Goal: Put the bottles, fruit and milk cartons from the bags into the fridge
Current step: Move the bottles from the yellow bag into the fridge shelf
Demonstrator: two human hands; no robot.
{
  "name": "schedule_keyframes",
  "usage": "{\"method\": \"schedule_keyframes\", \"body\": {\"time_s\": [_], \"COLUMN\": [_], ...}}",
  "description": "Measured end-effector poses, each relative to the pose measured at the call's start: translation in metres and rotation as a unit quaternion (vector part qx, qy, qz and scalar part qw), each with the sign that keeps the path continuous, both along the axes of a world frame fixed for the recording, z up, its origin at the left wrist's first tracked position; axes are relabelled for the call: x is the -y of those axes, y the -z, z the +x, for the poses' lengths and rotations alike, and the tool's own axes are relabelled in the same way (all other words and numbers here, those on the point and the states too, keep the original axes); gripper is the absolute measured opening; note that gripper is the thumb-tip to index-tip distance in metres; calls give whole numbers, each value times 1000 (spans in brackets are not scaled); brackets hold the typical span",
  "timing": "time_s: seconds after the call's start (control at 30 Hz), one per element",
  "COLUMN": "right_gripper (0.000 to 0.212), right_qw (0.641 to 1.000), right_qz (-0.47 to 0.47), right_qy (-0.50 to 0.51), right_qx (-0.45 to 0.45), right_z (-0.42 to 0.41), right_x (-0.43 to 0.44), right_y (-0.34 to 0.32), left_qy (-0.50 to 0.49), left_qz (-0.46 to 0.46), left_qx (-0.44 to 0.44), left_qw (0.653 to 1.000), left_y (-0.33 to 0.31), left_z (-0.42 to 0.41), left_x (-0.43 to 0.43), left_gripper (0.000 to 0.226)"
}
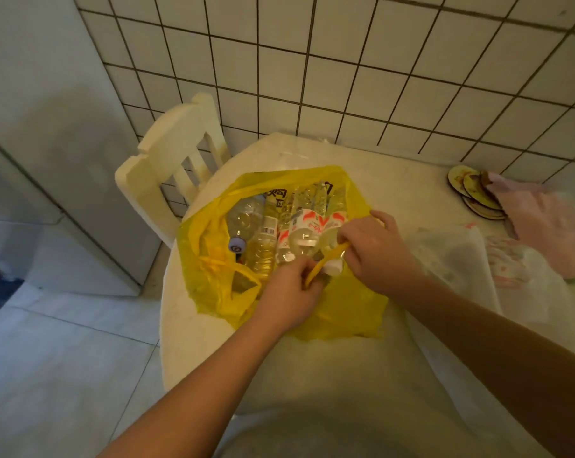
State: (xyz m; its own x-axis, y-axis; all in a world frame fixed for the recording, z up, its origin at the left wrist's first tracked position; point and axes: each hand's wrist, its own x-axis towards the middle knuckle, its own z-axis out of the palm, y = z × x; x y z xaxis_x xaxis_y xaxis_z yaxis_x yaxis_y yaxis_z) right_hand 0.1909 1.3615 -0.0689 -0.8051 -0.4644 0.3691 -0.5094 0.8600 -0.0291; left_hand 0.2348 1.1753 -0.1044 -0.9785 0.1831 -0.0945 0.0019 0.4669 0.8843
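Count by kind
One yellow plastic bag (pixel 339 312), one white plastic bag (pixel 454 259), at least four clear plastic bottles (pixel 263 246), three round coasters (pixel 477 190).

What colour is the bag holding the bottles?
The bag is yellow with black print; head view.

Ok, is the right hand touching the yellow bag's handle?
Touching. The head view shows the right hand pinching one end of the handle of the yellow bag; the left hand grips the other end.

The yellow bag (pixel 342 312) gapes upward, bottles (pixel 263 239) packed tight inside. Its handle strap (pixel 325 262) stretches across the near side of the opening. A white bag (pixel 451 259) crowds the right, perhaps touching; bare table (pixel 312 375) lies nearer.
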Motion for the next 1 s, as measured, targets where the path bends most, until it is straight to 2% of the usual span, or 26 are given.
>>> {"method": "schedule_keyframes", "body": {"time_s": [0.13,0.3,0.43,0.5,0.57,0.7,0.8,0.9,1.0], "right_gripper": [22,22,38,47,51,42,42,55,69], "right_qw": [999,999,991,986,986,993,995,996,993], "right_qz": [-29,-16,5,3,-18,-65,-88,-43,29], "right_qy": [-13,25,62,71,77,64,9,-30,-24], "right_qx": [6,29,120,153,150,75,39,68,115], "right_z": [19,31,35,37,39,36,30,24,15], "right_x": [-52,-108,-131,-134,-132,-114,-92,-67,-47], "right_y": [0,18,38,42,41,31,23,18,21], "left_qy": [31,54,126,135,102,8,-64,-114,-101], "left_qz": [3,-2,-61,-94,-106,-93,-90,-114,-188], "left_qx": [-10,3,25,0,-52,-160,-190,-192,-181], "left_qw": [999,999,990,986,988,983,976,968,960], "left_y": [5,14,27,31,30,25,23,22,17], "left_z": [25,42,53,59,66,75,71,54,30], "left_x": [-43,-98,-130,-134,-131,-111,-88,-58,-27], "left_gripper": [11,13,43,54,50,30,20,24,41]}}
